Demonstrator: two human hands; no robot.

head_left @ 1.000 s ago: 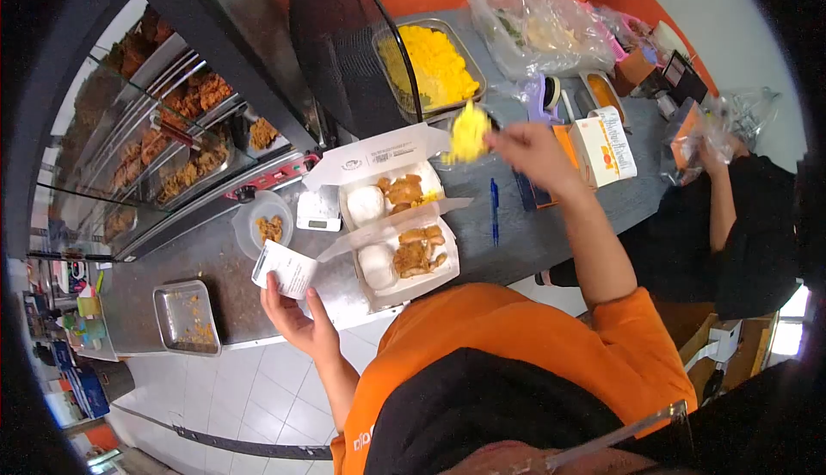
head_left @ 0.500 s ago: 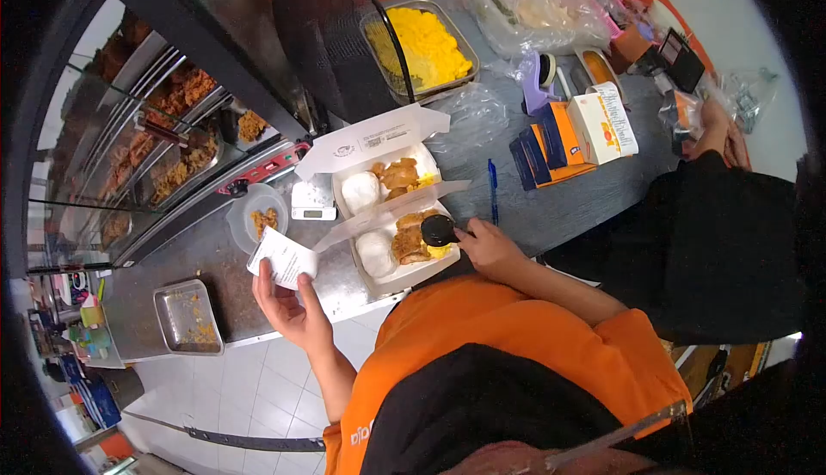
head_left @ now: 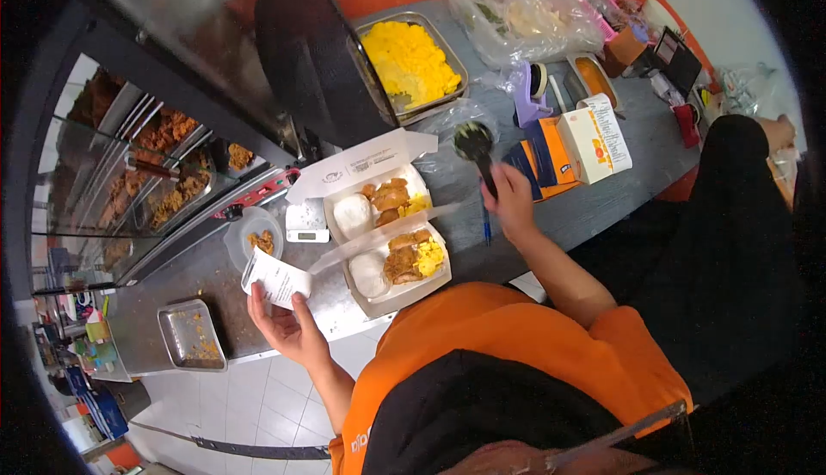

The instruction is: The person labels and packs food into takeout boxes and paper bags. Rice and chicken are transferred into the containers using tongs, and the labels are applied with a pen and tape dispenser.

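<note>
My left hand (head_left: 291, 324) pinches a printed paper slip, like a receipt (head_left: 277, 280), over the counter's front edge. In my right hand (head_left: 514, 201) is a black serving spoon (head_left: 473, 141), its bowl raised above the counter and facing me, with some residue on it. Two open white cardboard meal boxes stand side by side between my hands. The nearer box (head_left: 372, 305) holds a rice mound (head_left: 370, 275), brown chicken (head_left: 403, 264) and yellow scrambled egg (head_left: 428, 258). Similar food fills the farther box (head_left: 337, 208). Beyond the spoon is a metal tray of egg (head_left: 409, 62).
A digital scale (head_left: 307, 220) and a plastic bowl with fried bits (head_left: 249, 251) sit left of the boxes. A metal tray (head_left: 191, 337) lies further left, below a glass food display (head_left: 155, 157). At right are stacked cartons (head_left: 602, 141), a tape dispenser (head_left: 527, 101) and another person's hand (head_left: 779, 135).
My right hand has lifted the spoon off the nearer box and moved it away toward the egg tray, uncovering the egg portion. My left hand keeps the slip. The other person's arm has shifted.
</note>
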